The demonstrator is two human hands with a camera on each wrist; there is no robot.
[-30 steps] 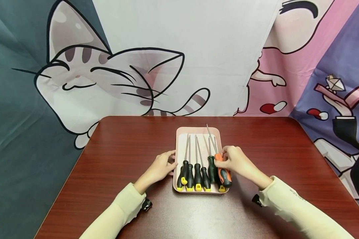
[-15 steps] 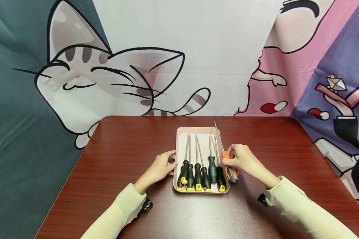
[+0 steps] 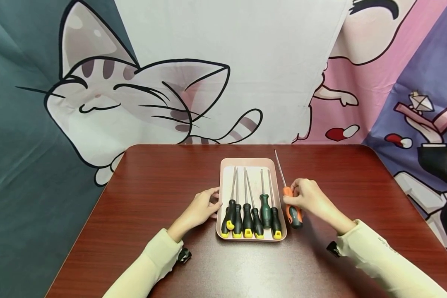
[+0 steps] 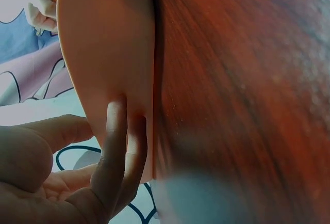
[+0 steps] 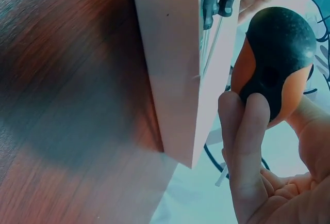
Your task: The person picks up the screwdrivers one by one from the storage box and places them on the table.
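My right hand (image 3: pixel 308 198) holds a screwdriver (image 3: pixel 292 207) with an orange and dark handle, just right of the tray, its long shaft pointing to the far side. In the right wrist view the handle (image 5: pixel 278 53) is raised beside the tray's wall, fingers and thumb around it. At the tray's left side, my left hand (image 3: pixel 199 209) grips the pale pink tray (image 3: pixel 229 162), thumb at the rim and fingers against the outer wall (image 4: pixel 105 33). Several screwdrivers lie in the tray: black-and-yellow ones (image 3: pixel 247 217) and a dark green one (image 3: pixel 265 211).
A reddish-brown wooden table (image 3: pixel 164 174) spreads around the tray. Behind it hangs a cartoon-printed cloth (image 3: pixel 283 62). A small black device (image 3: pixel 184 255) sits at the left wrist, another black device (image 3: pixel 333 248) at the right one.
My right hand has carried the orange screwdriver rightward, from over the tray's right side to beside it, uncovering the rightmost black-and-yellow screwdriver. The left hand stays at the tray.
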